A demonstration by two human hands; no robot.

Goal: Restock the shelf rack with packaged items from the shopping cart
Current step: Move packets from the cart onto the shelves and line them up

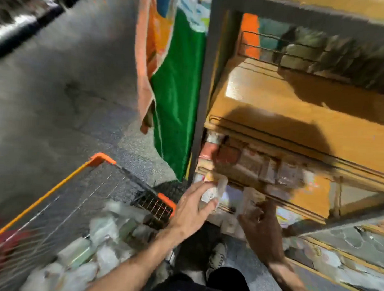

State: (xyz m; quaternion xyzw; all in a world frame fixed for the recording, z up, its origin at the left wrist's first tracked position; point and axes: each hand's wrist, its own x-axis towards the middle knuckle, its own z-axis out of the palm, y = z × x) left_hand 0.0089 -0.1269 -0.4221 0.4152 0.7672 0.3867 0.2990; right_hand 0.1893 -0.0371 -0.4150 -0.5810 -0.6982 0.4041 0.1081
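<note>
Now the person is putting packets onto a low shelf of the shelf rack (275, 100). The left hand (192, 207) is holding a small clear packet (214, 193), with the thumb on one side and the fingers curling round the other. This packet is sticking out past the fingertips, right by the shelf's front edge. The right hand (260, 224) is reaching in beside it, in shadow, with bent fingers at a second pale packet (251, 196). The picture is too blurry to tell if it is gripping that one or only touching it. To do this step well, the person should probably be sliding each packet in flat, over the front lip and next to the packets lined up there, and letting go only once it is sitting steady. The shopping cart (54, 188) is standing just to the left, with more packets (101, 229) waiting inside.
</note>
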